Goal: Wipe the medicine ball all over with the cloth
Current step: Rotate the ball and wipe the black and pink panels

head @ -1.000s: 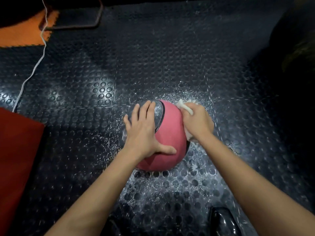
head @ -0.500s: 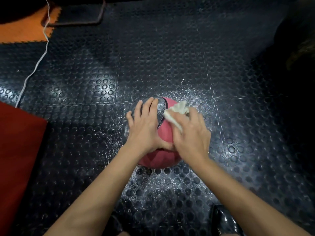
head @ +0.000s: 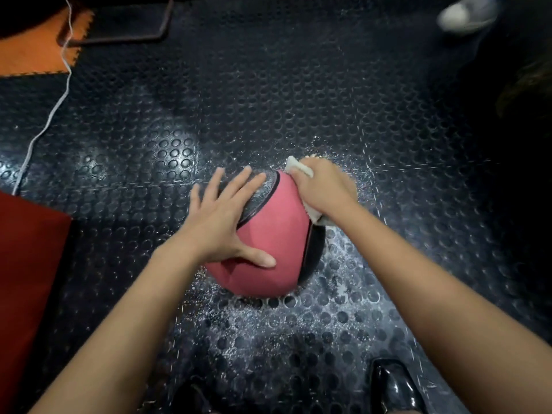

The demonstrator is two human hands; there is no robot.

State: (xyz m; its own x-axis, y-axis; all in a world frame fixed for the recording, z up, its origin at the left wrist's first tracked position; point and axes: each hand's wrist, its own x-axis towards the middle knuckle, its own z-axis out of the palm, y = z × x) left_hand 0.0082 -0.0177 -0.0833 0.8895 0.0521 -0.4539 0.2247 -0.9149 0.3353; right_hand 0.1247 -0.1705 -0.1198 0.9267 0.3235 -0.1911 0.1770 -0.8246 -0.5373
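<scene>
On studded black floor [head: 268, 85]: left hand [head: 221, 216] spread flat on pink medicine ball [head: 268, 234], right hand [head: 324, 189] gripping white cloth [head: 298, 167] against it

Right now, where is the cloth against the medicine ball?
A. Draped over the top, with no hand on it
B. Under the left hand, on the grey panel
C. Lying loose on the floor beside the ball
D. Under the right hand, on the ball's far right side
D: the right hand presses the white cloth on the medicine ball's far right side, while the left hand lies flat and bare on the ball.
</scene>
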